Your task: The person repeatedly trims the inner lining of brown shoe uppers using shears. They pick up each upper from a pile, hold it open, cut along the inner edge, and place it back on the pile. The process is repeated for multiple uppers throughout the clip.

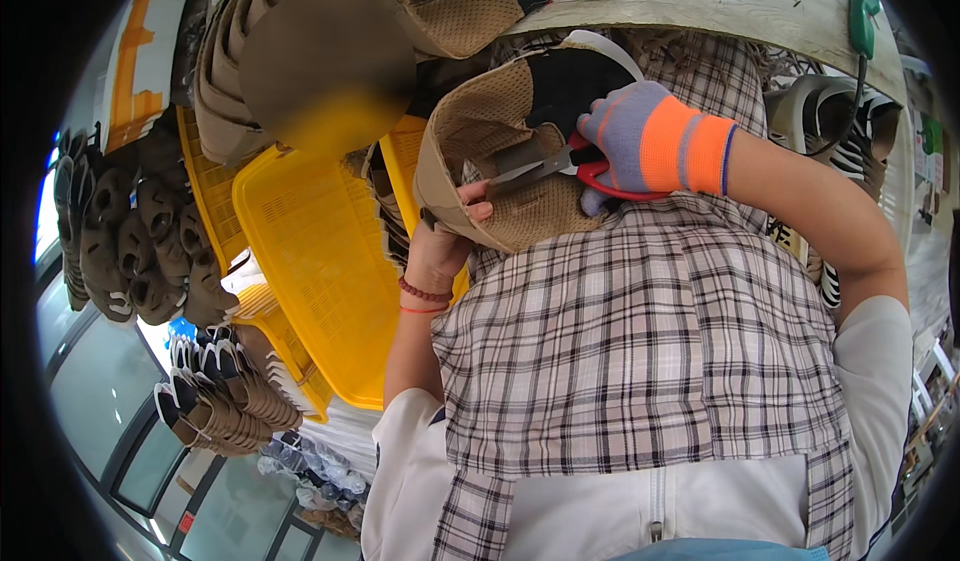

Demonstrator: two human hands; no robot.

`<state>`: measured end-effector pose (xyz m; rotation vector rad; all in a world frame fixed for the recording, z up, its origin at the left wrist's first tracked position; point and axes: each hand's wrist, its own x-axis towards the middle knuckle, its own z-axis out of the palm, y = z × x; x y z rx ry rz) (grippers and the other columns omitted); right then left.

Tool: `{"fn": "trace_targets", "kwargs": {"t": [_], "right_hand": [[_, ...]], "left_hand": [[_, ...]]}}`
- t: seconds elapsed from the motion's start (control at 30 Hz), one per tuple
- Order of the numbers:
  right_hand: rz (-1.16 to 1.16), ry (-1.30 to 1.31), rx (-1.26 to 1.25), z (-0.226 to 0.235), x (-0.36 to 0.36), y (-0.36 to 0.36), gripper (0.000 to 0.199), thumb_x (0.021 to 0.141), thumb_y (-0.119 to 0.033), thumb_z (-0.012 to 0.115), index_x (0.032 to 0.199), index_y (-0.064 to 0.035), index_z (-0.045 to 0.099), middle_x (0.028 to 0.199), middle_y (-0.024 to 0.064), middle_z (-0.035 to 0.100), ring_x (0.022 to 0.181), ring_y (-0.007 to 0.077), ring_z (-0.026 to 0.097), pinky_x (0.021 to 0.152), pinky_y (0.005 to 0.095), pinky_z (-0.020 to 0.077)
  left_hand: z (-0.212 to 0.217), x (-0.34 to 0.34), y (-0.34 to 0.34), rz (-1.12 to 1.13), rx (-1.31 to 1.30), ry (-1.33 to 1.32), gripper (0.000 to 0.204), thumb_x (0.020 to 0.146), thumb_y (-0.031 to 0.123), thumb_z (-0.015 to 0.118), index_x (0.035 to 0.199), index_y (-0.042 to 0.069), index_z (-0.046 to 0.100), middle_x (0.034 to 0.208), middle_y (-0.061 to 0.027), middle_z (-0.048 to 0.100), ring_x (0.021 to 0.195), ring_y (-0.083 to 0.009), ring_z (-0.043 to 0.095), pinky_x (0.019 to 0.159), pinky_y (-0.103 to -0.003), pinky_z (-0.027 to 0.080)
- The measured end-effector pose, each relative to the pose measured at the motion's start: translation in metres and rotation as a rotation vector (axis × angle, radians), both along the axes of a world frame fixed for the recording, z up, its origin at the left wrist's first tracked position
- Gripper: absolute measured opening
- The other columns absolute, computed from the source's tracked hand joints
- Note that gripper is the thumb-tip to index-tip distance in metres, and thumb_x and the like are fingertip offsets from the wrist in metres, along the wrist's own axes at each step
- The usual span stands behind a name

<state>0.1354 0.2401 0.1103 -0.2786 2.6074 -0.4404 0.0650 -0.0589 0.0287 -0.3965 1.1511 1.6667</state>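
A tan mesh shoe upper (470, 121) with black lining and a white edge is held up in front of my checked apron, its opening facing me. My bare left hand (455, 231) grips its lower left side, with fingertips showing on the inside. In my right hand (630, 146), which wears a grey and orange knit glove, are scissors (532, 169) with red handles. Their blades lie inside the upper, pointing left close to my left fingertips. Whether the blades touch the mesh or a thread, I cannot tell.
A stack of nested tan uppers (222, 101) rises at the upper left. Beside it stands a yellow plastic basket (320, 291). Brown shoe pieces (135, 241) and more uppers (225, 401) are at the far left. A worktable (690, 1) runs along the top, with a green-handled tool (862, 21) on its edge.
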Motion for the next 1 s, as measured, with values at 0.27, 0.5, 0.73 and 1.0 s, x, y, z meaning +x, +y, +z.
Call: {"fn": "trace_targets", "kwargs": {"t": [0.27,0.5,0.73,1.0], "right_hand": [[-0.006,-0.093,0.049,0.005,-0.002,-0.005,0.041,0.079,-0.044,0.062,0.093,-0.0065,0.071,0.075,0.0121,0.069,0.071,0.0297,0.068,0.063,0.0387,0.0537],[-0.054,-0.242,0.064,0.016,-0.005,-0.001,0.047,0.08,-0.051,0.06,0.092,-0.0069,0.072,0.077,0.0132,0.069,0.074,0.0305,0.068,0.066,0.039,0.0534],[0.077,-0.544,-0.237,-0.006,-0.022,0.037,0.04,0.086,-0.039,0.061,0.091,0.0005,0.067,0.074,0.0165,0.066,0.069,0.0286,0.066,0.061,0.04,0.0508],[0.068,-0.824,-0.504,-0.018,-0.061,0.034,0.051,0.094,-0.049,0.05,0.081,-0.0042,0.071,0.065,0.0062,0.065,0.051,0.0166,0.06,0.047,0.0281,0.047]], "left_hand": [[0.01,0.0,0.008,-0.013,0.008,0.0,0.038,0.073,0.0,0.078,0.109,0.0,0.066,0.108,-0.0092,0.065,0.099,-0.0214,0.061,0.087,-0.036,0.052],[0.004,0.0,0.004,-0.044,-0.015,0.034,0.035,0.077,0.002,0.075,0.11,-0.001,0.064,0.104,-0.0093,0.065,0.094,-0.0202,0.062,0.083,-0.034,0.052],[-0.009,-0.016,0.013,0.089,0.13,0.499,0.026,0.097,0.012,0.048,0.119,-0.002,0.054,0.091,-0.0066,0.063,0.082,-0.0178,0.06,0.072,-0.032,0.052],[-0.015,-0.039,0.028,0.226,0.236,0.35,0.02,0.097,0.018,0.052,0.101,0.002,0.061,0.087,-0.0053,0.062,0.078,-0.0176,0.061,0.071,-0.034,0.052]]}}
